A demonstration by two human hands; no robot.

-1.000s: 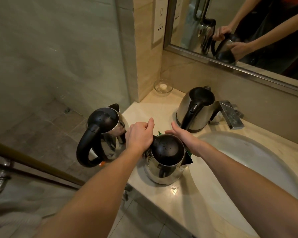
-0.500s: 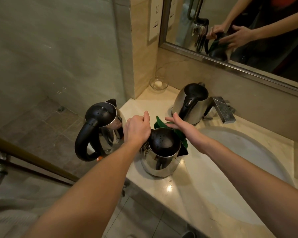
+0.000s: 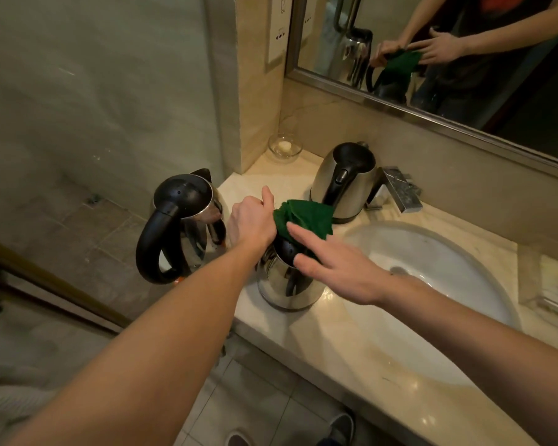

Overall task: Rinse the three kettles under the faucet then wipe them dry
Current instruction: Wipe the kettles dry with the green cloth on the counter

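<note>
The left grip (image 3: 251,220) was closed in a fist with the thumb up, seemingly round the handle of the near kettle (image 3: 290,284), though the handle itself lay hidden under it and only the mirror (image 3: 432,104) hinted at it. The right grip (image 3: 338,272) was wide, its fingers straight and pressing a green cloth (image 3: 303,217) onto that kettle's black lid, the cloth bunched between the two grips. The kettle stood upright on the bench (image 3: 351,349) directly beneath both grips, close to the bench's front edge, so this looked like the drying step. A second kettle (image 3: 187,220) stood just outside the left grip, on a support I could not make out, and the third kettle (image 3: 345,185) stood beyond the cloth, beside the faucet (image 3: 396,191). The likely trouble was a sideways push: the bench looked glossy and perhaps wet, and a hard wipe from the right grip could slide or tip the near kettle toward the edge if the left grip slackened. The left forearm also passed close to the second kettle and could knock it, and the loose cloth could slip off toward the sink (image 3: 432,252) on the right grip's side.
</note>
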